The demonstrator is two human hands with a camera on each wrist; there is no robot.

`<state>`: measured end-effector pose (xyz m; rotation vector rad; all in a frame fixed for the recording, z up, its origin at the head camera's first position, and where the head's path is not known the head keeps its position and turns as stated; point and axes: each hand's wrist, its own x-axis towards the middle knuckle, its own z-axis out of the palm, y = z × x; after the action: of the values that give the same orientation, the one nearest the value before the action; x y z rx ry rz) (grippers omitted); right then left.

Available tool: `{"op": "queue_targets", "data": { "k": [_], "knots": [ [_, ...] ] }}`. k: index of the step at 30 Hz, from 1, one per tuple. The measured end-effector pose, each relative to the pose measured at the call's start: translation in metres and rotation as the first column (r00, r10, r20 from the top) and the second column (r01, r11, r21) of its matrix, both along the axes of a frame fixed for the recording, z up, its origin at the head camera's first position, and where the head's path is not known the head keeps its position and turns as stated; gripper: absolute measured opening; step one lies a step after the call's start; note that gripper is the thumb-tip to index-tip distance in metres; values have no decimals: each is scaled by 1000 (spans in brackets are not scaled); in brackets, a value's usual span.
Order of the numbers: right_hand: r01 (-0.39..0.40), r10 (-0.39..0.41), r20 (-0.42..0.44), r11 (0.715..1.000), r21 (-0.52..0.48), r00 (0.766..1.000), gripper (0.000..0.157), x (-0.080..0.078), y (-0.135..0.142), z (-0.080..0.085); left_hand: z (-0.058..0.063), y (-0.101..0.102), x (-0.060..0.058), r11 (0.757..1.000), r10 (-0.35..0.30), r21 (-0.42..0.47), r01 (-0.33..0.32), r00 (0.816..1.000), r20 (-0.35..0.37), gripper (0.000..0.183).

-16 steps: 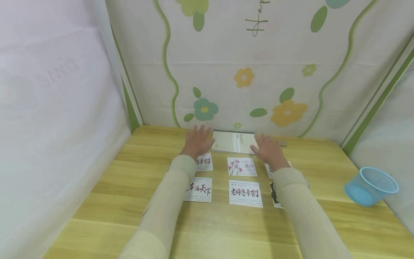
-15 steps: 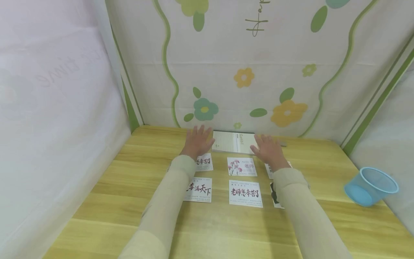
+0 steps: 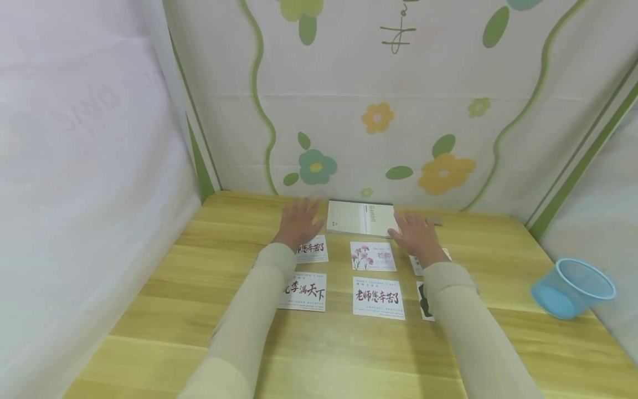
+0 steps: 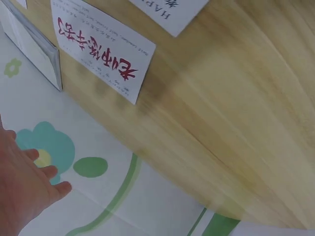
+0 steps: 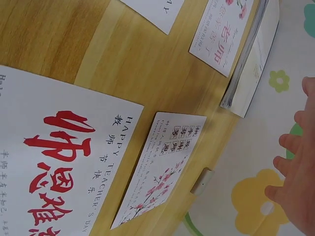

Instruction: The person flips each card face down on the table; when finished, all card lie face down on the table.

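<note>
Fingers spread, my left hand (image 3: 298,223) is held out left of a white notepad (image 3: 359,218) marked "Gambit" and holds nothing. At the pad's right end is my right hand (image 3: 416,235), also with nothing in it; in the right wrist view its fingers look raised off the table. Between my arms lie printed cards in two rows: a flower card (image 3: 372,256), a card with red-brown writing (image 3: 379,298) below it, and two more lettered cards, the upper (image 3: 313,249) and the lower (image 3: 305,292), by my left arm. My right sleeve partly covers a card with a black figure (image 3: 426,302).
A blue translucent cup (image 3: 572,288) stands at the table's right side. Near my right hand lies a small grey block (image 3: 435,221). A card with pink blossoms (image 5: 160,169) shows in the right wrist view. White floral cloth (image 3: 349,111) hangs behind the wooden table (image 3: 349,360).
My left hand has shifted slightly left and back toward me. The right hand has moved slightly right and back, uncovering more of the notepad's end. The cards lie as before.
</note>
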<state>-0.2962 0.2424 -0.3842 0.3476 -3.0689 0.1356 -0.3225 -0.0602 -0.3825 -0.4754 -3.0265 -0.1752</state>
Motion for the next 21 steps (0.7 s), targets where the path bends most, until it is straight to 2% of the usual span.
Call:
{"op": "queue_targets", "data": {
  "k": [3, 5, 8, 11, 15, 17, 18, 21],
  "knots": [
    [-2, 2, -7, 1000, -17, 1000, 60, -1, 0, -5, -4, -4, 4, 999, 48, 22, -49, 997, 62, 63],
    [-3, 2, -9, 998, -56, 1000, 57, -2, -1, -10, -8, -7, 8, 993, 99, 52, -106, 986, 134, 66],
    [-13, 12, -4, 988, -156, 1000, 48, -2, -9, -19, -14, -14, 17, 972, 160, 128, -195, 956, 245, 66],
    [-43, 51, 20, 959, -280, 999, 38, -1, -28, -25, -21, -24, 26, 929, 178, 248, -275, 918, 353, 67],
    [-36, 95, 110, 895, -446, 989, 32, 5, -68, -31, -24, -37, 35, 833, 134, 428, -350, 879, 458, 65],
    [-3, 111, 174, 850, -526, 978, 33, 9, -90, -34, -25, -42, 39, 792, 111, 485, -371, 868, 483, 61],
    [22, 117, 211, 827, -562, 970, 35, 11, -100, -35, -25, -43, 40, 771, 105, 511, -380, 867, 487, 59],
    [103, 163, 320, 731, -675, 933, 46, 15, -123, -42, -24, -46, 41, 714, 102, 565, -414, 860, 500, 56]
  ]
}}
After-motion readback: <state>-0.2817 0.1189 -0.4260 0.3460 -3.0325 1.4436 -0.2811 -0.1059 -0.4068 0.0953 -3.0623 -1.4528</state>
